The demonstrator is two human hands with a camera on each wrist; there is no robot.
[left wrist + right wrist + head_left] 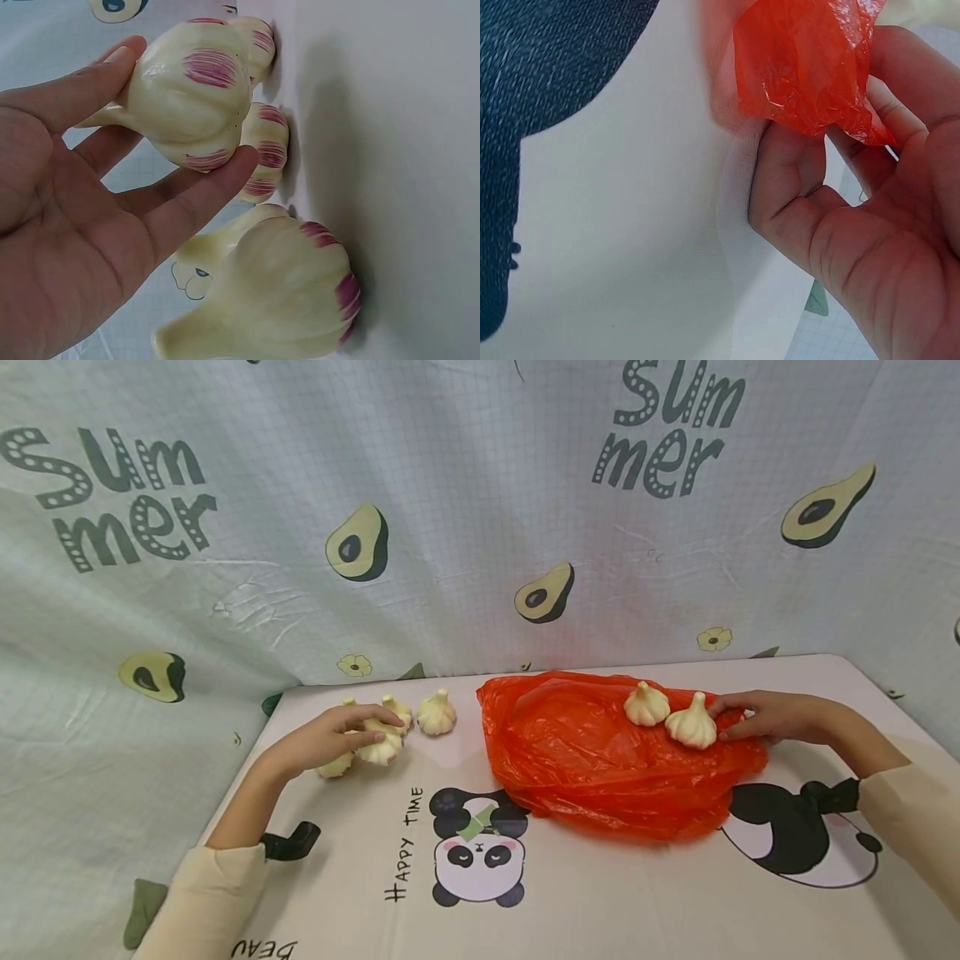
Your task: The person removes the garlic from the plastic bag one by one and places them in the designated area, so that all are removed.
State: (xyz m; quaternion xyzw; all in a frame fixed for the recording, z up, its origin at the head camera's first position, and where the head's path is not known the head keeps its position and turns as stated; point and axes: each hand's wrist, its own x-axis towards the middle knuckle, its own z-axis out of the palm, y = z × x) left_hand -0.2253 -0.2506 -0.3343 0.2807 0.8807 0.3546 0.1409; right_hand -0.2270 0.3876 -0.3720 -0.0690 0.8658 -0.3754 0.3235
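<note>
One red bag (615, 802) lies right of middle on the table (615, 902). Near the far left corner, the left hand (82, 172), partly curled, pinches a garlic (187, 94). The right hand (772, 717) bends at the bag's right side; its grip cannot be told. Two bulbs (692, 727) sit on the bag; other bulbs (437, 717) stand toward the far edge. Lifting seems the step; next calls for clearing neighbours.

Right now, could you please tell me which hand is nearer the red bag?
Right: the right hand touches the right end of the red bag; the left hand is away to its left, holding a garlic bulb.
</note>
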